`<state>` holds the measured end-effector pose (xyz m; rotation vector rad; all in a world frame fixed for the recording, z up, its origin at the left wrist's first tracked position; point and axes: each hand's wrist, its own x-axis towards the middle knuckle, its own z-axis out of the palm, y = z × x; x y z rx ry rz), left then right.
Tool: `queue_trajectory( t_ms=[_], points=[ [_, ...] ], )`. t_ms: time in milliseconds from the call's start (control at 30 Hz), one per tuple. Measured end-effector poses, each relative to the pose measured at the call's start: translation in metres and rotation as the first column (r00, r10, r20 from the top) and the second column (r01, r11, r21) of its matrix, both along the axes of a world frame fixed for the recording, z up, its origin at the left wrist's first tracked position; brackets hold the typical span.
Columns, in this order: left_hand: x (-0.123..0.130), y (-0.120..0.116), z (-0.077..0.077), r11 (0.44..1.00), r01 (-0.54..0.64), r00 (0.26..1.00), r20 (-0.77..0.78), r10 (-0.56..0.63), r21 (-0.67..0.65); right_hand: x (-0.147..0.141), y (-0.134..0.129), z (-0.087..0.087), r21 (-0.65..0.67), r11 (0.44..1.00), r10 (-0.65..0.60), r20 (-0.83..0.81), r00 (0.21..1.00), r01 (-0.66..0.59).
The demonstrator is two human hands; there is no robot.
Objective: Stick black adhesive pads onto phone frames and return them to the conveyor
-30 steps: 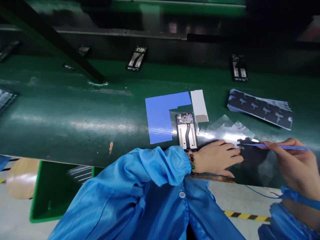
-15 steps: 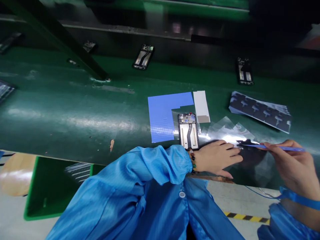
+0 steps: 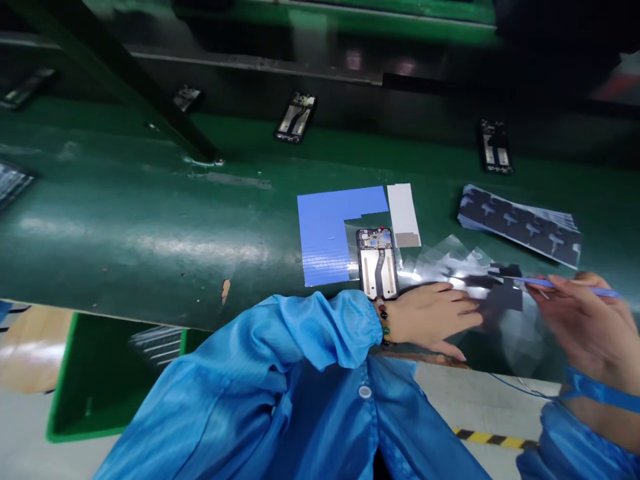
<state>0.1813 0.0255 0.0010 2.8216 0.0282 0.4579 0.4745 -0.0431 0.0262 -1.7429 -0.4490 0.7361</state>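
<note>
My left hand lies flat with its fingers apart, on the near edge of clear film sheets. Its wrist, with a bead bracelet, is beside the lower end of an opened phone. In my right hand is a thin blue-violet tool, its tip at a black sticker piece over the films. More dark pieces lie just below that tip. Left of the phone is a blue sheet with a cut-out corner; a white strip lies to its upper right.
A stack of dark printed sheets sits at the right. Farther back are opened phones. A green post rises at the left. Below the bench edge stands a green bin.
My right hand and the tool have shifted slightly right, and the black piece at the tip has changed position and shape. More dark film shows beneath it. My left hand has barely moved.
</note>
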Motion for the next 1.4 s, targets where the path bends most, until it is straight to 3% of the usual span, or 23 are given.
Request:
queue_trajectory(
  t_ms=[67,133,167,233,267,367,500,733,1067,1400],
  points=[
    [-0.017,0.013,0.007,1.000,-0.022,1.000,0.019,0.022,0.005,-0.022,0.009,0.009,0.153,0.988,-0.018,0.064,0.998,0.008],
    [-0.044,0.034,0.015,0.990,-0.134,0.991,0.020,0.134,-0.033,-0.050,0.020,0.014,0.268,0.963,-0.007,0.095,0.995,-0.019],
    [-0.061,0.047,0.018,0.970,-0.232,0.973,0.002,0.232,-0.075,-0.065,0.026,0.014,0.295,0.954,0.024,0.086,0.996,-0.049],
    [-0.093,0.073,0.022,0.878,-0.454,0.891,-0.050,0.452,-0.152,-0.097,0.042,0.010,0.339,0.934,0.102,0.042,0.994,-0.110],
    [-0.107,0.084,0.023,0.838,-0.514,0.858,-0.086,0.507,-0.184,-0.113,0.051,0.006,0.355,0.924,0.144,0.021,0.989,-0.142],
    [-0.135,0.101,0.018,0.774,-0.570,0.821,-0.166,0.546,-0.276,-0.154,0.074,-0.009,0.391,0.898,0.220,-0.006,0.975,-0.200],
    [-0.142,0.098,0.009,0.754,-0.568,0.821,-0.164,0.547,-0.330,-0.184,0.087,-0.024,0.370,0.891,0.287,-0.011,0.958,-0.263],
    [-0.141,0.097,0.000,0.760,-0.570,0.820,-0.154,0.551,-0.314,-0.185,0.090,-0.031,0.303,0.896,0.329,0.036,0.944,-0.324],
    [-0.141,0.096,-0.002,0.755,-0.565,0.821,-0.143,0.552,-0.332,-0.184,0.101,-0.026,0.284,0.876,0.400,0.021,0.916,-0.389],
    [-0.141,0.096,-0.001,0.760,-0.567,0.821,-0.145,0.552,-0.317,-0.182,0.100,-0.026,0.257,0.887,0.385,0.050,0.921,-0.385]
  ],
)
